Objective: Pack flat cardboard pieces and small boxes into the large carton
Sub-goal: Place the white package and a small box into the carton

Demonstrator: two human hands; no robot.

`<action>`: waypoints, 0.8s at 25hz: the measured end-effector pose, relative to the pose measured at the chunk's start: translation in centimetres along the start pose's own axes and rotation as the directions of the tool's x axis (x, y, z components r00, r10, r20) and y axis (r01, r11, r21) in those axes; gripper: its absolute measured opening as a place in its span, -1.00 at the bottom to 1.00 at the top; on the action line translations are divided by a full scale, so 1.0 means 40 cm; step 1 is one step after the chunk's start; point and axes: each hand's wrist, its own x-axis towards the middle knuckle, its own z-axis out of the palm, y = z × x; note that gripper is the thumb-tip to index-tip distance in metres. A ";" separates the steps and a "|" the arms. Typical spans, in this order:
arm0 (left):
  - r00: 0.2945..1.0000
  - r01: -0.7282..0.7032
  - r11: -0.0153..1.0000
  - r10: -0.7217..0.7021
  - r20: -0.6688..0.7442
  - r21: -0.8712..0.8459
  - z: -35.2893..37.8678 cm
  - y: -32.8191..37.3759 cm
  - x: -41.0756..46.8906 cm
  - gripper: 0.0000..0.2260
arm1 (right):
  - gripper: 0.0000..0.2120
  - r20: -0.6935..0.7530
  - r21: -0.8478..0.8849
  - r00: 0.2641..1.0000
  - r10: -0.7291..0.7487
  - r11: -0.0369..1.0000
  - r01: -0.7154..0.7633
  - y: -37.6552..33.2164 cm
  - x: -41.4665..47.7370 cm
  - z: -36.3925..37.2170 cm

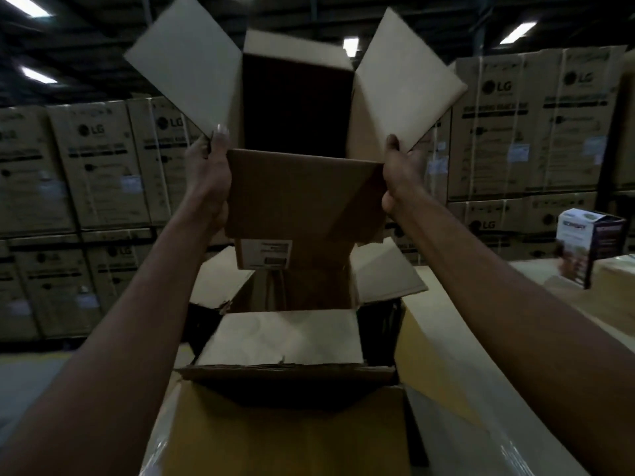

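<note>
Carton [288,438], box [302,190] between left grip [208,166], right grip [400,170]

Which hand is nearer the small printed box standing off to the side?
Right. The right hand grips the held-up box on the right, up-left of the printed box; the left hand grips its opposite side, farther away.

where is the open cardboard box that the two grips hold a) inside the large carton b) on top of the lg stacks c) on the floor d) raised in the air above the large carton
D: the left grip and the right grip hold the open cardboard box by its sides, up in the air above the large carton, which stands open below it.
</note>
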 end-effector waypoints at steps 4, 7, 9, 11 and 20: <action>0.987 0.154 0.988 -0.155 0.043 0.013 -0.091 -0.098 0.041 -0.74 | -0.70 -0.112 -0.108 0.994 -0.003 0.994 -0.009 0.115 -0.029 0.074; 0.971 0.206 0.978 -0.208 0.118 0.029 -0.112 -0.120 0.066 -0.71 | -0.80 -0.219 -0.188 0.975 0.026 0.980 -0.068 0.162 -0.044 0.086; 0.969 0.203 0.978 -0.206 0.137 0.037 -0.108 -0.111 0.077 -0.72 | -0.81 -0.257 -0.200 0.966 -0.003 0.979 -0.050 0.152 -0.043 0.084; 0.960 0.233 0.972 -0.233 0.157 0.017 -0.100 -0.105 0.100 -0.69 | -0.77 -0.289 -0.267 0.954 -0.081 0.964 0.001 0.110 -0.040 0.086; 0.836 0.459 0.857 -0.506 0.211 0.235 -0.076 -0.278 0.133 -0.69 | -0.69 -0.264 -0.416 0.943 0.201 0.859 -0.299 0.255 0.028 0.026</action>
